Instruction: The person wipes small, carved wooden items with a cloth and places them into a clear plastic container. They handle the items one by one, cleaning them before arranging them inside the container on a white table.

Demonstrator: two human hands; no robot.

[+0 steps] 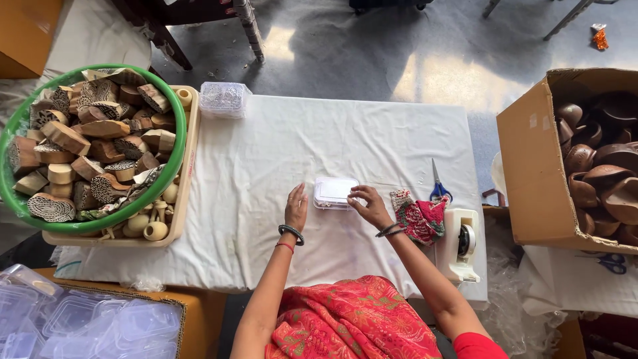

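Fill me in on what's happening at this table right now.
A person sits at a table covered with a white cloth. Their right hand touches the lid of a small clear plastic box, while the left hand rests flat on the cloth beside it. A green basket of carved wooden blocks sits to the left; a tape dispenser and blue-handled scissors lie to the right.

table cloth (266, 173): plain white
small box (335, 191): clear plastic with a white lid
basin (174, 143): bright green rim
wooden blocks (86, 143): brown and tan, with dark carved patterns
tray (188, 179): beige
folded cloth (417, 216): red with green and white print
scissors (438, 186): blue handles
tape dispenser (462, 242): cream
garment (355, 319): red-orange, floral
carton (531, 173): brown cardboard
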